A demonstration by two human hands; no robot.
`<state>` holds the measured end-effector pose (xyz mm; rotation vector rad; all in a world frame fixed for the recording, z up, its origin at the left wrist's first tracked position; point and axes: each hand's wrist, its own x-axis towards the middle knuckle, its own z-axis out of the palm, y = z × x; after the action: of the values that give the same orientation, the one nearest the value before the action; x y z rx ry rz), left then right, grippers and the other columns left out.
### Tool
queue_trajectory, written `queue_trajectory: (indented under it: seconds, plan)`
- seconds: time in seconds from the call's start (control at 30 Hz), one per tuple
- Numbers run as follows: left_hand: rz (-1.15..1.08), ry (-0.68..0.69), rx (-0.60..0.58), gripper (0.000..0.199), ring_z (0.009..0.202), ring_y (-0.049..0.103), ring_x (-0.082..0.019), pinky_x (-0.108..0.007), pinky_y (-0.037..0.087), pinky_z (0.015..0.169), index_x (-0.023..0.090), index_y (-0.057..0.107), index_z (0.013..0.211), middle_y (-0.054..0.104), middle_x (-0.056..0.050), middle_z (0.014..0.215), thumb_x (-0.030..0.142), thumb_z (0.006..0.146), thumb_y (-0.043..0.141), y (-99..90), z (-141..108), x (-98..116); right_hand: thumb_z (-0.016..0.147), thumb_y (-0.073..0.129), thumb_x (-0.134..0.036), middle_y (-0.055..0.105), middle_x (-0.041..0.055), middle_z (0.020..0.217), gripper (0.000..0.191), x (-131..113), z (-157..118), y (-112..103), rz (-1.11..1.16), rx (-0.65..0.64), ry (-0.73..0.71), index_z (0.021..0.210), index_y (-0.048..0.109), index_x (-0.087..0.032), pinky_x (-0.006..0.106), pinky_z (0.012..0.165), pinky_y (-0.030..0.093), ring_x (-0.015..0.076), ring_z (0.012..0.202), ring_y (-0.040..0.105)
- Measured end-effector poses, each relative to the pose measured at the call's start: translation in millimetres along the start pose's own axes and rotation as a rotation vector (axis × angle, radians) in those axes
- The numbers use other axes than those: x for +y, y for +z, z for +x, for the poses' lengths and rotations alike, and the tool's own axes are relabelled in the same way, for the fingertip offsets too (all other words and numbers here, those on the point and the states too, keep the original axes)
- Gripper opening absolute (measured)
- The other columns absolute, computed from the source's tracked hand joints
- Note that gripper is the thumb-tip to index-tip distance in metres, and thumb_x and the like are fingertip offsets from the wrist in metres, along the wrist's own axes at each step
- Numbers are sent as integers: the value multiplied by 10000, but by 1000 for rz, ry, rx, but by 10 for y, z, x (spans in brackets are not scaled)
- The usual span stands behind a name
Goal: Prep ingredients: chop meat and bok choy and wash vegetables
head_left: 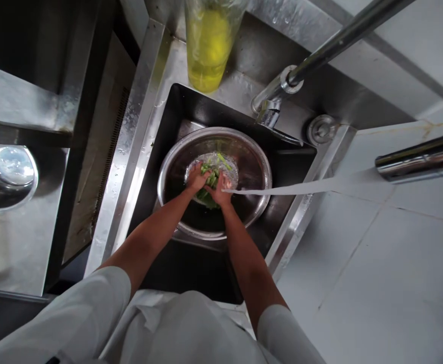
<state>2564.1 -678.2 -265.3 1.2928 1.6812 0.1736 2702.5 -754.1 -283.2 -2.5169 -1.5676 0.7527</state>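
Note:
A wide steel bowl (261, 151) of water sits in the dark sink (191, 108). Inside it, a clump of leafy greens (212, 178) lies between my two hands, with some pale green stalk pieces floating beyond. My left hand (197, 178) grips the greens from the left side, fingers partly in the water. On the right, my right hand (219, 191) has its fingers around the same clump, the thumb pointing inward. A stream of water (300, 188) falls from the chrome spout (388, 167) and lands beside my right hand. Splashing water partly hides the fingertips.
Behind the sink stands a clear container (208, 60) of yellow-green liquid. A chrome tap (270, 106) rises at the back right beside a round metal fitting (322, 130). To the left, a steel shelf (24, 247) holds a shiny metal bowl (9, 174). White tiles (388, 263) border the right.

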Motion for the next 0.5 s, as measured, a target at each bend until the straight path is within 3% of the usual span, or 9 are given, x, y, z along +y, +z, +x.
queue_trajectory:
  seconds: [0.13,0.23,0.27,0.37,0.4,0.5]
  plan:
    - [190,-136,103,585,1439,460,-398,-531,487,1097,231,539,1502,493,-202,1545,497,985,611,-107,-133,-46,1024,502,-531,533,301,1403,766,-74,-41,89,-44,130,212,1628,396,-72,615,1061,439,407,1240,530]
    - [181,-125,102,740,1403,492,-383,-499,481,1101,242,432,1581,506,-201,1516,550,948,660,-142,-235,-95,1025,513,-518,530,247,1439,702,-146,-91,137,-9,28,15,1630,432,-172,594,1080,445,385,1261,526]
    - [174,-106,101,821,1395,500,-379,-486,472,1113,238,391,1607,505,-201,1511,553,917,706,-151,-254,-115,1023,514,-514,514,246,1460,701,-153,-95,132,6,22,23,1633,427,-179,594,1086,448,388,1283,519]
    - [168,-69,110,906,1393,509,-382,-467,444,1149,195,355,1628,504,-216,1499,496,881,770,-176,-248,-164,1048,408,-439,453,313,1483,711,-133,-73,80,39,84,331,1664,330,-92,637,1085,453,422,1341,497]
    - [160,-55,105,900,1390,516,-381,-465,441,1154,190,358,1627,514,-215,1492,483,883,772,-182,-222,-172,1042,404,-405,454,317,1480,710,-119,-63,60,52,76,373,1664,315,-74,638,1101,446,420,1352,496]
    - [136,-10,37,915,1336,576,-370,-459,480,1119,211,377,1619,583,-194,1428,492,859,801,-194,-87,-177,960,550,-341,515,256,1460,754,-53,-47,25,93,-31,137,1639,353,-77,571,1179,408,387,1363,510]
